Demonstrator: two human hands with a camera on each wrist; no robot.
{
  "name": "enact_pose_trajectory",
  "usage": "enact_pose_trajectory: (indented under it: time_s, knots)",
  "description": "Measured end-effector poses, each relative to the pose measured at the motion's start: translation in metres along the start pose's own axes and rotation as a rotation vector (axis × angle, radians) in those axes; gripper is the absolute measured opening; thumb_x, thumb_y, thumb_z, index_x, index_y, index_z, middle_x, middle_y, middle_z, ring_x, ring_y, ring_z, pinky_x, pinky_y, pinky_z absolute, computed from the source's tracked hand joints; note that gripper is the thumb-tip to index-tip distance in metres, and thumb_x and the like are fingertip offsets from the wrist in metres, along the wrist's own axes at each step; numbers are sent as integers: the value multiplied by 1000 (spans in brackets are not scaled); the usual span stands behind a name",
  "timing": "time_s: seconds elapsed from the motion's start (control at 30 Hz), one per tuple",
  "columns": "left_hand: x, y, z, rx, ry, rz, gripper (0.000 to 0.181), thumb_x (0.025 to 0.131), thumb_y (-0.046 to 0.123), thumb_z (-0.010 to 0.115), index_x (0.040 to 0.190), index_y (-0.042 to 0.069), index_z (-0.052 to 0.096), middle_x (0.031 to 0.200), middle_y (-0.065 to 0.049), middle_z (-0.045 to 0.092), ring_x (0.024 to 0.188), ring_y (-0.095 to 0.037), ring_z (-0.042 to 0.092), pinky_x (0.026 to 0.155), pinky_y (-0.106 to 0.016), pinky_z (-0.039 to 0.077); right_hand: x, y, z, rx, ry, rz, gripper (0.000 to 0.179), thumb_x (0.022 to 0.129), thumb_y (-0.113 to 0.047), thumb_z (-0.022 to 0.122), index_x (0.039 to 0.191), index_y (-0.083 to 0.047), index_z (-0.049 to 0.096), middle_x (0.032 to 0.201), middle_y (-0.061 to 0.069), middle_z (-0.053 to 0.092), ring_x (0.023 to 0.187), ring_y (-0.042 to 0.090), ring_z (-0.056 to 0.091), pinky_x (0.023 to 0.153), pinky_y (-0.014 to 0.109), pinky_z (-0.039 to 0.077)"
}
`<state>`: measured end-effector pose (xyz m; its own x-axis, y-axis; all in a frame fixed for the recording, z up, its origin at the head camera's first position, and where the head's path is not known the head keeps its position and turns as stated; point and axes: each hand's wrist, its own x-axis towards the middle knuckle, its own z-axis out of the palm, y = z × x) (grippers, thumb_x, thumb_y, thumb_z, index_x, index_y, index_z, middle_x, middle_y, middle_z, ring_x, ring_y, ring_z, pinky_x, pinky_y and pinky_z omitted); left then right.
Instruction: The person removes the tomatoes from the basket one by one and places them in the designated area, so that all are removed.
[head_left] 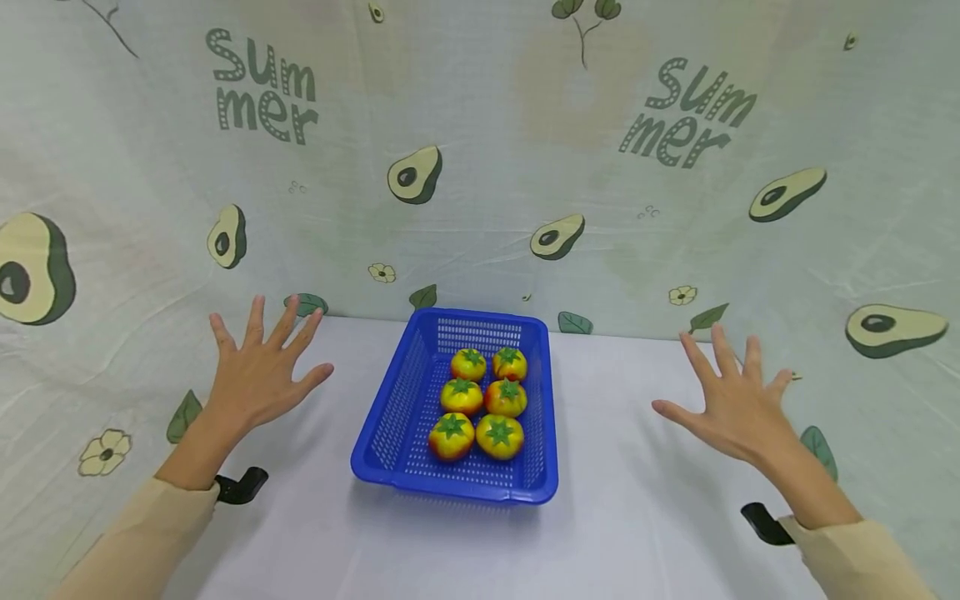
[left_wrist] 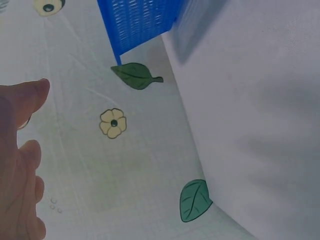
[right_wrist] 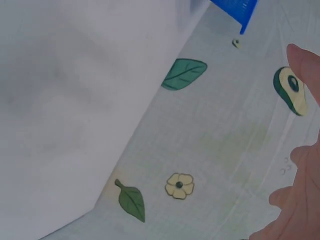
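Observation:
A blue plastic basket (head_left: 386, 408) with perforated walls stands mid-table in the head view. Several yellow-red tomatoes (head_left: 500, 437) with green star-shaped tops lie inside it in two columns. To the basket's left, my left hand (head_left: 258, 375) hovers with fingers spread and holds nothing. My right hand (head_left: 738, 404) is likewise spread in the air on the right side, apart from the basket. Each wrist view catches only part of a hand at the frame's edge, along with a corner of the basket (left_wrist: 142, 22).
The white tabletop (head_left: 600, 467) runs back to a pale cloth (head_left: 480, 100) printed with avocados, leaves, flowers and lettering. This cloth also hangs at both sides. A black wrist mount (head_left: 242, 487) shows at the left sleeve, another mount (head_left: 767, 525) at the right.

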<state>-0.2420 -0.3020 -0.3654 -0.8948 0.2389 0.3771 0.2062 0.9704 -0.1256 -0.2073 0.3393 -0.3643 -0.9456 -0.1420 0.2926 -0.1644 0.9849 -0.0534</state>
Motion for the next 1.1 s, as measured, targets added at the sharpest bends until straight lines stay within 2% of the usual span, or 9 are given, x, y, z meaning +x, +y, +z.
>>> enact_pose_trajectory:
  time_s: [0.27,0.5,0.63,0.9,1.1]
  knots:
    - [6,7,-4,10,9,13,91,98,70,54,170,22,24,176,-19,15,159,-55,-10,110,-81,-23,12,-15,-6,-12,6,-19,119,86,-77,68,172,-20,9,175,28,-3,151,71,-6,96,100,0]
    - [15,19,-8,-3,10,27,91,97,70,54,170,23,27,177,-17,14,160,-53,-10,111,-79,-25,21,-29,-14,-28,21,-45,117,86,-77,68,172,-20,13,175,29,3,150,72,-2,97,99,3]
    - [19,25,-10,-3,14,40,91,98,71,54,170,24,25,177,-16,13,160,-52,-9,112,-82,-21,28,-38,-16,-28,42,-54,116,85,-74,70,171,-18,16,175,30,4,151,71,0,100,98,4]
    - [22,37,-13,-79,10,58,91,100,68,55,171,25,18,178,-14,6,160,-53,-9,112,-85,-16,43,-58,-24,7,20,-100,112,89,-74,67,172,-19,15,175,28,2,153,68,-4,104,96,5]
    - [21,42,-11,-153,-18,63,91,100,68,53,171,22,19,178,-16,7,159,-58,0,111,-90,-5,57,-76,-28,13,-15,-113,111,90,-74,66,172,-20,15,176,27,2,154,66,1,108,92,13]
